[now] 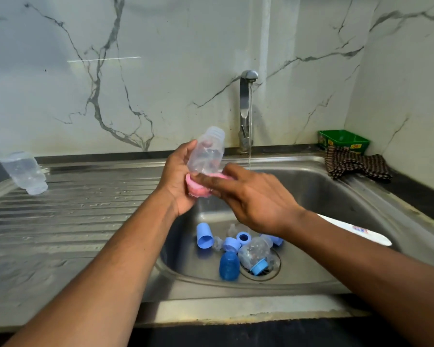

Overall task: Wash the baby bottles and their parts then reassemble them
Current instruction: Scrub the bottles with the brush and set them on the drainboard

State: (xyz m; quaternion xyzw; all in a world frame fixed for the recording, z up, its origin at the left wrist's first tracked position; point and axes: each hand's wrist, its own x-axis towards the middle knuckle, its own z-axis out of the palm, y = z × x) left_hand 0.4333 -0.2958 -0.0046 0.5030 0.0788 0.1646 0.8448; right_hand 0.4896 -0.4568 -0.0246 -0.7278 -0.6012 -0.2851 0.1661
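Below our fingers (206, 181) blue caps (204, 235) and a bottle (254, 254) crowd the sink (336, 196) floor, the water stream (249, 136) falls just beyond, while the ribbed drainboard (73, 216) left lies open.

Two bare forearms, no sleeves in view (none reach the wrists), left hand (179, 181), right hand (251, 196)

A chrome tap (246, 108) rises behind the steel sink (336, 196), running a thin stream of water into the basin. To the tap's right, a green plastic tub (343, 141) sits against the veined marble wall (110, 71). A brown checked cloth (356, 164) lies crumpled just before the tub.
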